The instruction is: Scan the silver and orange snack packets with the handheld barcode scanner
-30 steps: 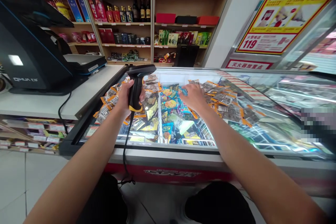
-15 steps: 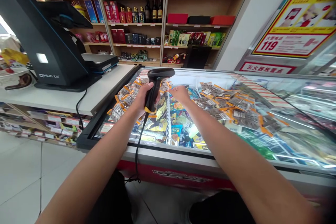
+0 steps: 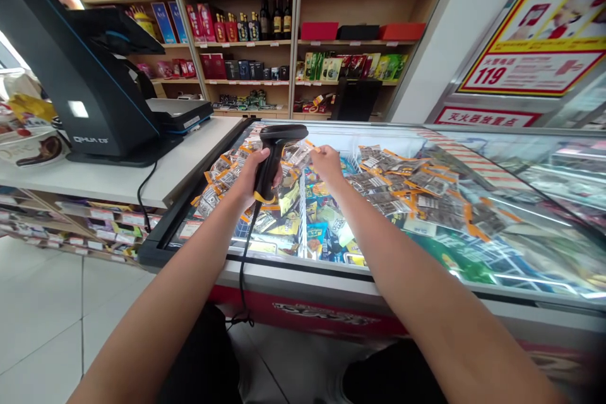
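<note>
Past freezer edge (image 3: 303, 278), left hand (image 3: 250, 173) holds scanner (image 3: 269, 167), right hand (image 3: 327, 163) apart.

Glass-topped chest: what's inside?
Colourful bags and a white wire divider show through. Whatever lies behind the orange-edged packets, scanner, left hand and right hand is covered, so can't be told.

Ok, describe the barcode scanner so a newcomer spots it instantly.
Find the glass-topped chest freezer; above its left part, the left hand grips the barcode scanner. It's black, gun-shaped and corded, yellow at the bottom, unlike the orange-edged packets nearby.
</note>
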`<state>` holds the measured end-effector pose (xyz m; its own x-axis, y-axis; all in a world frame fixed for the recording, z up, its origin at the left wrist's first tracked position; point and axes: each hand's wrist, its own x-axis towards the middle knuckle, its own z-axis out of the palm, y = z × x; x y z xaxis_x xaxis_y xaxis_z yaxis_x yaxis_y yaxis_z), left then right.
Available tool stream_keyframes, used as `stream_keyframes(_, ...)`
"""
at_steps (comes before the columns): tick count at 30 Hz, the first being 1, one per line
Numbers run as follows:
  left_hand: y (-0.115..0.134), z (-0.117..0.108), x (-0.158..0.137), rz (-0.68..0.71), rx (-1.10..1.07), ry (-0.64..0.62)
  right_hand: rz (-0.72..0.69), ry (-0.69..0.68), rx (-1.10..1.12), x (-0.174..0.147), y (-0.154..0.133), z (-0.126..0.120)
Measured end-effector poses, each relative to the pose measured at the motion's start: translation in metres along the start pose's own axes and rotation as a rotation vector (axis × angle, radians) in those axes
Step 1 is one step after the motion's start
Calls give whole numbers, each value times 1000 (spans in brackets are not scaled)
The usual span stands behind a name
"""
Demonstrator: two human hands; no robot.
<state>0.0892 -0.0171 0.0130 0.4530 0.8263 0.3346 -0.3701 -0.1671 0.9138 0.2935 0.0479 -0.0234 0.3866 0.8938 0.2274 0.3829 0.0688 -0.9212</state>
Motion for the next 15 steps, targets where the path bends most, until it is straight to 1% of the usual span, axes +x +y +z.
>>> stream_keyframes(3, -1, 2, -2, -32, 64, -11, 21, 26, 204, -4, -7, -18)
stream_keyframes(6, -2, 5, -4, -45, 129, -6, 23, 22, 274, -7, -14, -30)
stream_keyframes(9, -3, 6, -5, -58, 183, -16, 19, 37, 282, -6, -14, -31)
stream_keyframes(15, -9, 1, -5, -77, 233, -67, -10, 30, 269, -2, -8, -25)
